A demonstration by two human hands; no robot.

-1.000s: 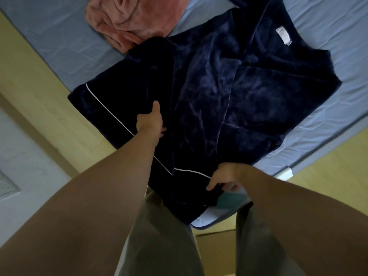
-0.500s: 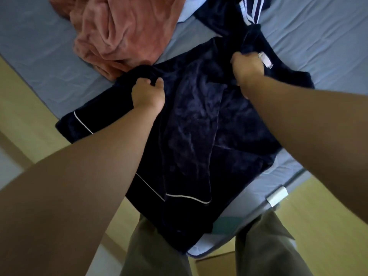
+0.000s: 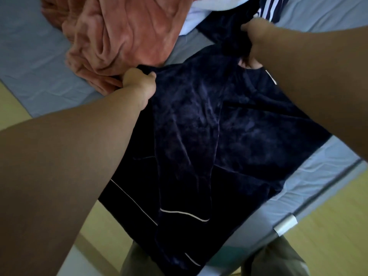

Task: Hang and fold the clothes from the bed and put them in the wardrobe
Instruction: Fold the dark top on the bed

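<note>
A dark navy velvet garment point(image 3: 199, 136) with thin white piping lies spread over the corner of the bed point(image 3: 29, 62), its lower part hanging over the edge. My left hand point(image 3: 139, 80) grips the garment's upper left edge, beside the pink pile. At the upper right, my right hand point(image 3: 253, 42) grips a bunch of the same dark fabric near the neck, lifted slightly off the mattress. Both forearms stretch across the view.
A crumpled salmon-pink fleece garment point(image 3: 123, 36) lies at the top left on the blue-grey sheet. Behind it are a white piece point(image 3: 197, 18) and a navy piece with white stripes point(image 3: 272, 6). Yellowish wooden floor point(image 3: 328, 226) shows on both sides of the bed corner.
Both hands moved from the garment's lower hem up to its top edge. Since half a second ago the right hand has lifted the neck area farther away.
</note>
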